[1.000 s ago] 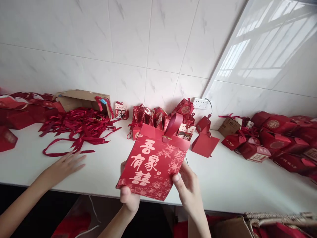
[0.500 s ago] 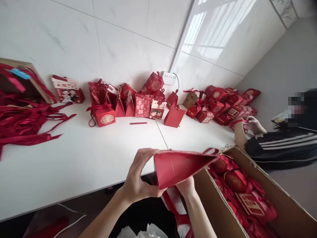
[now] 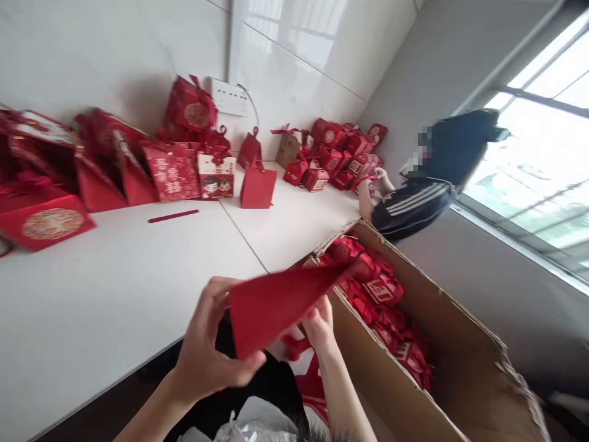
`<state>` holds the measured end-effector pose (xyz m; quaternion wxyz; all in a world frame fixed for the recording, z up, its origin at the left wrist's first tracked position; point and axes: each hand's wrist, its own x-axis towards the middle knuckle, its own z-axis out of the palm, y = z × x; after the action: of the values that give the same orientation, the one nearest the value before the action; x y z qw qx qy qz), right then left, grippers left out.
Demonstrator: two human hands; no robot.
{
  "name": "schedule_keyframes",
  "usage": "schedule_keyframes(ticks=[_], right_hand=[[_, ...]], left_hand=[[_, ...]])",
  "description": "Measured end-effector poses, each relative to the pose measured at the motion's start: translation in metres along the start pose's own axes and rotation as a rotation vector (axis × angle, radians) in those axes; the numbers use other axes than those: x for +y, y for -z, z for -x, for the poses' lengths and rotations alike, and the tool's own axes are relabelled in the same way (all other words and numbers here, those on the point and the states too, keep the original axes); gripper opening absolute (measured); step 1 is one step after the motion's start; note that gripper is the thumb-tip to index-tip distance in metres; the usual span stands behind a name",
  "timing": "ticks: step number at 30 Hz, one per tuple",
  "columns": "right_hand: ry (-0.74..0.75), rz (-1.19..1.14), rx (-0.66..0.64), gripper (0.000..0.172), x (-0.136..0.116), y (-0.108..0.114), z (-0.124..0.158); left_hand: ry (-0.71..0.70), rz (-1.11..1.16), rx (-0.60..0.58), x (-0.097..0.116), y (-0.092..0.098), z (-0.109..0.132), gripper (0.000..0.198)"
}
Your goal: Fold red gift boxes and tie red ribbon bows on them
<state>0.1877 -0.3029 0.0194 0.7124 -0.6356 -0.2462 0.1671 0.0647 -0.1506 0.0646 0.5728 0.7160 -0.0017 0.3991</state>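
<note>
A red triangular gift box (image 3: pixel 280 304) is held up between my two hands, its narrow end pointing right. My left hand (image 3: pixel 209 344) grips the wide end, with the thumb below and the fingers behind the upper edge. Beneath the box, my right hand (image 3: pixel 319 322) holds its lower side, some of the fingers hidden by the box. The box's narrow tip overlaps the near corner of a large cardboard carton (image 3: pixel 368 362), in which many small red gift boxes (image 3: pixel 381 288) lie heaped.
On the white table (image 3: pixel 138 276) stand finished-looking red boxes (image 3: pixel 57 221) and a thin red strip (image 3: pixel 173 216). A power strip (image 3: pixel 229 96) is on the wall. At the far right, a person in a dark striped sleeve (image 3: pixel 416 205) reaches toward piled red boxes (image 3: pixel 331 156).
My view has swung right, bringing the window and more of the carton into sight. Both hands still hold the triangular box, now seen more from its plain red side.
</note>
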Motion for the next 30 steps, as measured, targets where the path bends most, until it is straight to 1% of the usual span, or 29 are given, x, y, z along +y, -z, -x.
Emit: schedule_keyframes(ticks=[2,4,5,7,9,11,12,13,14,15,16,18,19,21,23,25,27,30], right_hand=[[0.020,0.004,0.005,0.060,-0.009,0.013,0.008],[0.007,0.028,0.016,0.059,-0.018,0.026,0.020],[-0.010,0.047,0.046,0.056,-0.021,0.033,0.028],[-0.033,0.077,0.148,0.050,-0.025,0.050,0.045],[-0.054,0.083,0.272,0.040,-0.026,0.073,0.063],[-0.062,0.049,0.403,0.031,-0.029,0.100,0.078],[-0.058,0.024,0.478,0.029,-0.033,0.115,0.083],[-0.040,0.001,0.573,0.028,-0.037,0.129,0.087],[-0.014,-0.017,0.678,0.027,-0.043,0.143,0.089],[0.028,-0.029,0.785,0.027,-0.049,0.155,0.089],[0.069,-0.034,0.875,0.027,-0.054,0.165,0.088],[0.117,-0.023,0.974,0.026,-0.063,0.180,0.084],[0.114,-0.009,0.989,0.025,-0.065,0.185,0.081],[0.068,0.027,0.998,0.025,-0.064,0.193,0.078],[0.009,0.047,1.022,0.026,-0.059,0.198,0.077],[-0.049,0.044,1.033,0.026,-0.053,0.201,0.077],[-0.110,0.028,1.006,0.025,-0.050,0.204,0.077],[-0.199,-0.052,0.921,0.029,-0.052,0.206,0.077]], left_hand=[[0.281,0.192,0.055,-0.009,-0.013,-0.003,0.048],[0.465,0.342,0.029,-0.017,-0.028,-0.006,0.053],[0.515,0.390,-0.015,-0.021,-0.035,-0.007,0.057],[0.533,0.434,-0.147,-0.026,-0.048,-0.011,0.064],[0.466,0.414,-0.316,-0.030,-0.060,-0.013,0.072],[0.337,0.307,-0.525,-0.035,-0.072,-0.015,0.077],[0.252,0.216,-0.621,-0.038,-0.079,-0.016,0.075],[0.158,0.105,-0.697,-0.042,-0.086,-0.016,0.069],[0.063,-0.016,-0.749,-0.046,-0.093,-0.016,0.060],[-0.032,-0.135,-0.770,-0.050,-0.100,-0.015,0.049],[-0.118,-0.243,-0.766,-0.054,-0.107,-0.015,0.040],[-0.253,-0.412,-0.728,-0.062,-0.119,-0.016,0.034],[-0.296,-0.475,-0.708,-0.066,-0.124,-0.017,0.036],[-0.340,-0.570,-0.667,-0.074,-0.132,-0.021,0.045],[-0.351,-0.630,-0.644,-0.081,-0.139,-0.026,0.056],[-0.360,-0.662,-0.644,-0.089,-0.146,-0.030,0.061],[-0.364,-0.677,-0.665,-0.097,-0.152,-0.032,0.058],[-0.378,-0.674,-0.643,-0.111,-0.157,-0.032,0.042]])
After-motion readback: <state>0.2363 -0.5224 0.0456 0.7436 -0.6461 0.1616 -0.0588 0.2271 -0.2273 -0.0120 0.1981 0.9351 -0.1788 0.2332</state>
